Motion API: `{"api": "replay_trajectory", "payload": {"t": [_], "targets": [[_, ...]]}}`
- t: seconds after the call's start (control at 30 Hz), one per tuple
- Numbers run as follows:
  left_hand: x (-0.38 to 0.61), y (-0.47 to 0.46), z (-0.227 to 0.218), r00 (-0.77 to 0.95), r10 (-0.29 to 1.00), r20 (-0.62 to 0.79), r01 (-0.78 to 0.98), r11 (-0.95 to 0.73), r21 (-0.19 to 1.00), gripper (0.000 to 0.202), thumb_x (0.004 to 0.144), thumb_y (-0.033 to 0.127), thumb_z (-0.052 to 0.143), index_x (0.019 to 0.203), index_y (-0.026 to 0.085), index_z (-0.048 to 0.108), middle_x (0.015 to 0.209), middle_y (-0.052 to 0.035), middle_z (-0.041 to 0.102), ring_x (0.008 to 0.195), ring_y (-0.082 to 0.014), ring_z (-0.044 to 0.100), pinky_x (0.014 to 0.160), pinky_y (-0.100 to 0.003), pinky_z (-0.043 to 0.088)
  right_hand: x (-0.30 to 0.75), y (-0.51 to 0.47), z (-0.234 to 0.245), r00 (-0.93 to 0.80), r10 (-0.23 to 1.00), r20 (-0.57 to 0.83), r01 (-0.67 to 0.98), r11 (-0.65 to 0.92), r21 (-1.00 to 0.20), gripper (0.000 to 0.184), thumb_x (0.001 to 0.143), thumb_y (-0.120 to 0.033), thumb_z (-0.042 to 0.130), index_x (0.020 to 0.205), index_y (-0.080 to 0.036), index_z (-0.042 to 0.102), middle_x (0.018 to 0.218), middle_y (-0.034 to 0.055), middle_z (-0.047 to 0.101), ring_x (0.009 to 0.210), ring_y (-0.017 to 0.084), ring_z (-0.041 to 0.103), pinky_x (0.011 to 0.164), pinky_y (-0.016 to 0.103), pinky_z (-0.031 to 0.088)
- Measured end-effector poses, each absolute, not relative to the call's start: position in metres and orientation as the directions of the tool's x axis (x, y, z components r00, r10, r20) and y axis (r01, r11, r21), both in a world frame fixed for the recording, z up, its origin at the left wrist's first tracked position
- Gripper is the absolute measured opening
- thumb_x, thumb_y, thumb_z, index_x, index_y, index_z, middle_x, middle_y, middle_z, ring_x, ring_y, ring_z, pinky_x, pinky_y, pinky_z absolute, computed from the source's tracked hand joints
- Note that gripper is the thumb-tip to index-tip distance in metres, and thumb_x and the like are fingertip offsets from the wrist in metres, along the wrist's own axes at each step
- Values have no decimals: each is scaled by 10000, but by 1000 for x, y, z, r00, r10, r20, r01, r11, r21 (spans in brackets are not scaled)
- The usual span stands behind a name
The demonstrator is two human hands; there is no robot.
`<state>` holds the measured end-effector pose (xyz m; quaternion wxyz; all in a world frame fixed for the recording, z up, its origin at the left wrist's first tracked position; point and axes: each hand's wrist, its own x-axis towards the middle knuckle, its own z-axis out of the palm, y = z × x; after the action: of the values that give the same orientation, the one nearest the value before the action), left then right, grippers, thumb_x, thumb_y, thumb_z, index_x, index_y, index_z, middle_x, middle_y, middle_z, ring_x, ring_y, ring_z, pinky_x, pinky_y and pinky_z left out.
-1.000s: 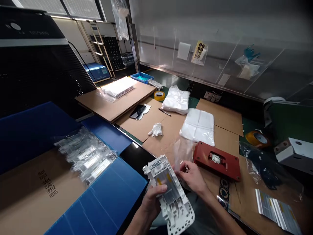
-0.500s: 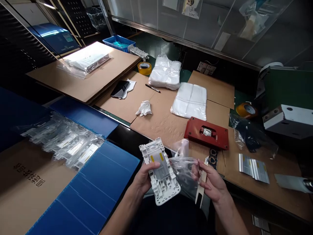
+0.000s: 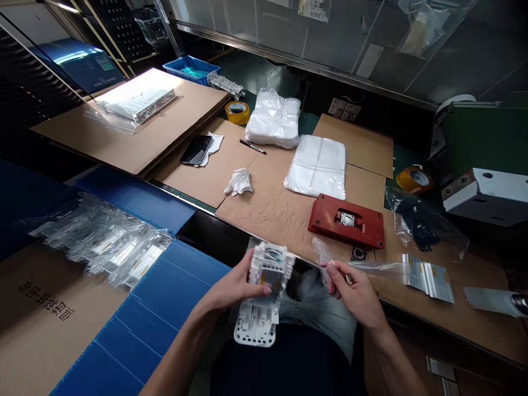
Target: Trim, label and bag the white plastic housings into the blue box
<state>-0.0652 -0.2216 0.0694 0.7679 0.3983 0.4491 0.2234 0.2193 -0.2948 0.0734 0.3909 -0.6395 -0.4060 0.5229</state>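
Two hands are held in front of the near edge of the desk (image 3: pixel 268 217). The white plastic housing (image 3: pixel 256 318) is gripped by the left hand (image 3: pixel 236 287), its fingers wrapped around one side and the thumb laid across the front; the part is held tilted, off the desk, above the person's lap. By the right hand (image 3: pixel 355 290), clear film (image 3: pixel 324 254) is pinched in closed fingers together with a small item (image 3: pixel 349 279), of which only an end is shown. Just beyond this hand, a red fixture (image 3: pixel 371 224) is placed near the desk's near edge, and a ridged metal plate (image 3: pixel 431 279) is set farther right along that edge. Brown desk surface is left exposed between the fixture and a white glove (image 3: pixel 238 182). On the left side, room beside the left forearm is bounded by a blue flap (image 3: pixel 165 300), near bagged parts (image 3: pixel 107 242).
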Motion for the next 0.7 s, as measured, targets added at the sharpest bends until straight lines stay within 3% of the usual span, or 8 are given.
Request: {"api": "replay_trajectory", "payload": {"t": [0.1, 0.17, 0.23, 0.37, 0.43, 0.5, 0.6, 0.7], "targets": [[-44, -231, 76, 581, 706, -406, 324, 257, 911, 902, 668, 107, 759, 1491, 228, 409, 916, -31, 729, 688, -212, 619, 630, -255, 413, 216, -291, 86, -73, 971, -227, 350, -188, -917, 290, 963, -455, 561, 1025, -242, 749, 656, 6, 617, 606, 175, 539, 617, 301, 397], [-32, -236, 77, 622, 725, -295, 355, 75, 932, 937, 699, 84, 695, 1547, 250, 331, 897, -25, 715, 702, -224, 599, 657, -257, 369, 214, -289, 96, -283, 949, -139, 531, 34, -847, 291, 1004, -403, 489, 986, -257, 740, 734, 26, 661, 654, 185, 570, 639, 306, 386], [-24, -239, 77, 639, 732, -235, 337, 8, 941, 890, 724, 81, 658, 1539, 272, 355, 896, -28, 701, 759, -245, 600, 692, -262, 346, 212, -287, 106, -463, 877, -133, 638, 225, -736, 303, 1018, -377, 457, 915, -261, 716, 758, 35, 677, 663, 189, 571, 630, 313, 349], [-18, -239, 74, 636, 721, -275, 344, 54, 937, 522, 715, 120, 670, 1213, 270, 634, 945, -19, 670, 817, -238, 572, 723, -274, 333, 216, -288, 116, -612, 760, -218, 712, 409, -571, 257, 997, -368, 504, 819, -260, 654, 744, 20, 664, 652, 182, 547, 569, 323, 272], [-19, -238, 72, 601, 740, -302, 332, 113, 937, 346, 691, 147, 705, 1013, 239, 620, 892, 1, 635, 798, -216, 544, 716, -275, 338, 226, -288, 115, -588, 776, -228, 750, 419, -512, 200, 970, -336, 548, 807, -261, 635, 783, 21, 668, 705, 194, 559, 561, 327, 268], [-21, -237, 71, 561, 757, -336, 304, 189, 934, 326, 672, 174, 744, 931, 228, 554, 847, 24, 597, 780, -191, 523, 706, -267, 352, 238, -287, 109, -540, 808, -236, 782, 378, -495, 141, 951, -276, 560, 828, -265, 628, 839, 26, 677, 789, 210, 583, 578, 326, 295], [-23, -240, 66, 514, 758, -401, 211, 341, 916, 426, 663, 237, 797, 921, 231, 459, 836, 30, 598, 747, -170, 542, 660, -254, 390, 247, -287, 95, -501, 830, -244, 741, 266, -616, 107, 932, -226, 565, 873, -269, 643, 928, 38, 690, 905, 228, 609, 632, 315, 364], [-22, -244, 59, 452, 761, -465, 83, 483, 872, 476, 714, 311, 786, 962, 252, 384, 859, 16, 650, 700, -169, 592, 619, -258, 444, 233, -297, 82, -527, 817, -235, 627, 187, -756, 105, 934, -254, 600, 839, -250, 644, 894, 30, 689, 855, 206, 626, 683, 302, 424]]}}
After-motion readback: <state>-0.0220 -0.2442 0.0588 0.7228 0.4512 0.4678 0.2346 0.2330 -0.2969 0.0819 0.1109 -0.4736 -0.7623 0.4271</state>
